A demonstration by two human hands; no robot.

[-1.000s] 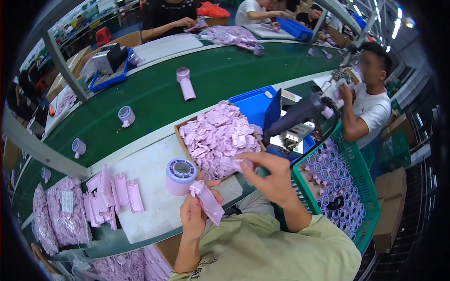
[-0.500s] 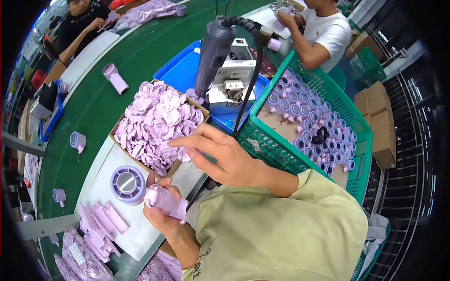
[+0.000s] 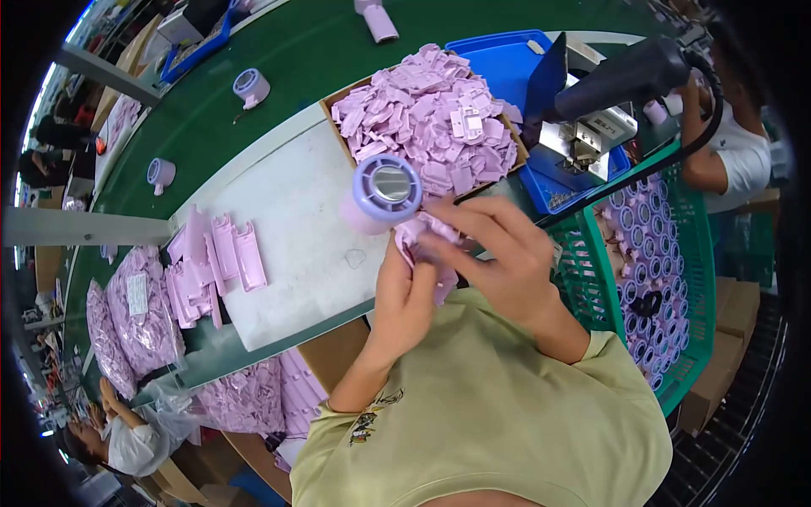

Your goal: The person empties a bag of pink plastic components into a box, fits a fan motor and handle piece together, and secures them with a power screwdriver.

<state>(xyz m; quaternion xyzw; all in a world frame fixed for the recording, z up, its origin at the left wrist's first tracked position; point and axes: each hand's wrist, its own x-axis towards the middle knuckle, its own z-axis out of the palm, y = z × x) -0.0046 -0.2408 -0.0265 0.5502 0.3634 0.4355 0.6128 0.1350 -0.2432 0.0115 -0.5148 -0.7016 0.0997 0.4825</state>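
Observation:
A lilac handheld fan body (image 3: 372, 211), with a round slotted head and a silver disc in its middle, is held in front of my chest. My left hand (image 3: 401, 304) grips its handle, fingers closed. On the handle just below the head, my right hand (image 3: 515, 262) pinches a small lilac plastic piece (image 3: 441, 228) against it; the fingers partly hide the contact. Beyond my hands lies a heap of similar lilac pieces (image 3: 431, 110) in a shallow cardboard box (image 3: 338, 135). To the left, several lilac handle shells (image 3: 241, 253) rest on the white worktop (image 3: 296, 211).
A dark corded tool (image 3: 625, 80) hangs over a metal device (image 3: 596, 135) and blue tray (image 3: 494, 63). At right stands a green crate (image 3: 701, 338) of fan heads. Bagged lilac parts (image 3: 144, 313) lie left. A green conveyor (image 3: 312, 63) carries parts; co-workers sit nearby.
My view has turned left. My right hand has come from beside the box with the small piece to the fan's handle, and both hands now meet there.

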